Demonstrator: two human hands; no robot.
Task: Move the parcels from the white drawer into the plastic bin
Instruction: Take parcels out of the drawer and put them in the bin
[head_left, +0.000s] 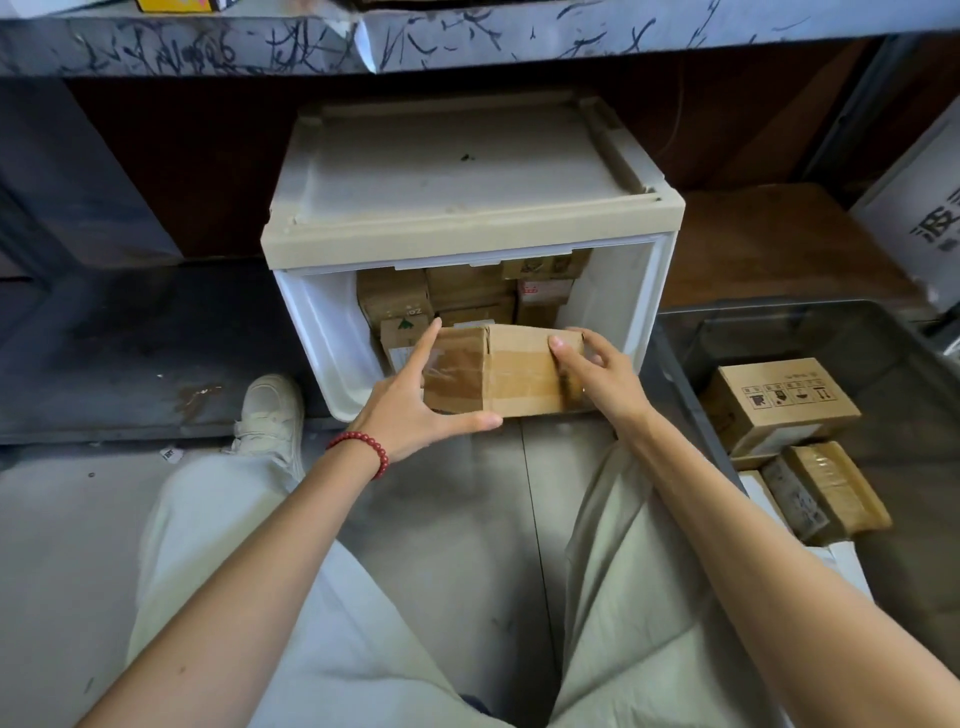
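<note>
The white drawer (322, 332) stands pulled out from its beige-topped cabinet (457, 171) and holds several cardboard parcels (395, 301). A taped brown parcel (514, 369) sits at the drawer's front. My left hand (415, 400) holds its left end, index finger stretched along the top edge and thumb under the front. My right hand (597, 374) grips its right end, fingers curled over the top. The clear plastic bin (691, 374) stands to the right with a printed box (779, 400) and a taped parcel (826, 493) inside.
A scribbled metal shelf (467, 31) hangs overhead. A dark low platform (130, 353) lies to the left. My knees in pale trousers and a white shoe (270, 415) are below the drawer. A white carton (924, 208) with black print stands at the far right.
</note>
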